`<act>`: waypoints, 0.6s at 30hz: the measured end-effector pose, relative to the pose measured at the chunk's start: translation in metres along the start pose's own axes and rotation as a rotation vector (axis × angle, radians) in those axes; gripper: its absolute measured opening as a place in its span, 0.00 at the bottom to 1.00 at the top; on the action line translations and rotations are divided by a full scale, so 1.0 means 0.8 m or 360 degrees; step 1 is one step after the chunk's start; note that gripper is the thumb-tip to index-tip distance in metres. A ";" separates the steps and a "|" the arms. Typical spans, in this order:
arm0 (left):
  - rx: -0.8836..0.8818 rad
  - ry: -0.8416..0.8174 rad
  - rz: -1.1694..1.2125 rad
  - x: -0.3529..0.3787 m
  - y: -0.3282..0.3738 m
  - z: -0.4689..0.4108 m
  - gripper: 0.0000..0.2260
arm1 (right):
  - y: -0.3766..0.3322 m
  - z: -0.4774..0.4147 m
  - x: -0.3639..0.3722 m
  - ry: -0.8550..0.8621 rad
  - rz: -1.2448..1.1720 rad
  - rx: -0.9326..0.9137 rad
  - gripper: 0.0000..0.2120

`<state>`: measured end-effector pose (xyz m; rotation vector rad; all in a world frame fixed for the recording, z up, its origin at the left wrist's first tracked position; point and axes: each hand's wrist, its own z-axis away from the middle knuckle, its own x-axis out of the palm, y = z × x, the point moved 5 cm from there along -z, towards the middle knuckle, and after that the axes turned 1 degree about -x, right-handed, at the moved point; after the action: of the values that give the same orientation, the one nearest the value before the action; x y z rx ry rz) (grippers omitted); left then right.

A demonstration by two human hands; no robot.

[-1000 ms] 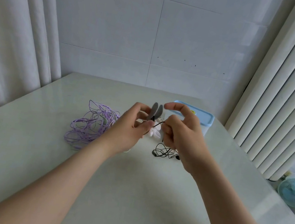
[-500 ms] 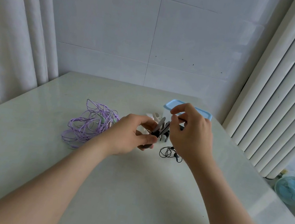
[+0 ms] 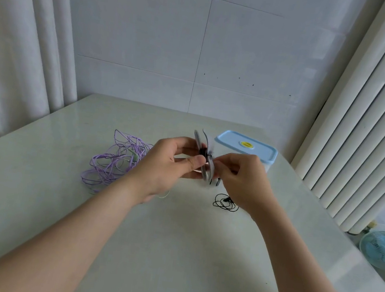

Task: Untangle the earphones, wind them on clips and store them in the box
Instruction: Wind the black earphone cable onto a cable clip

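Grey clip: held upright in the air between both hands, with black cord wound round its waist. Probably lifted off the table so the cord can pass round it freely.
left hand: thumb and fingers are clamped on the clip's flat sides and steady it like a spool.
right hand: fingertips are curled together at the clip's right edge. They seem to pinch the black cord and feed it on, but the strand is too thin to confirm.
black earphones: part is wound on the clip. The loose remainder lies in a small coil on the table just below the right hand, probably so the slack pays out without tugging.
purple earphones: a tangled heap on the table, left of the left hand and apart from the work.
box: sits behind the right hand with its blue lid on. It needs opening before anything is stored.
table: pale and glossy, and it carries everything.
step: winding the black pair. Judged early in the task, with the purple set not yet untangled.
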<state>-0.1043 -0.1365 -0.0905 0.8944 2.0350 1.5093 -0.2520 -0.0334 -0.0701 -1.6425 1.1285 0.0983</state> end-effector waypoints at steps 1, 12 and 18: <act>-0.0003 0.0047 0.0010 -0.003 0.000 -0.001 0.11 | -0.001 0.002 0.003 -0.0091 -0.0038 0.0031 0.09; -0.0095 0.0364 -0.0302 -0.021 -0.004 0.004 0.11 | -0.031 0.026 0.021 -0.0628 -0.0234 -0.0030 0.07; -0.0218 -0.0020 -0.0065 -0.010 -0.007 0.003 0.12 | -0.029 0.013 0.002 -0.0221 -0.0537 -0.0001 0.10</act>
<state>-0.0987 -0.1418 -0.0968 0.8021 1.9035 1.5948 -0.2305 -0.0270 -0.0586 -1.7753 0.7355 -0.0054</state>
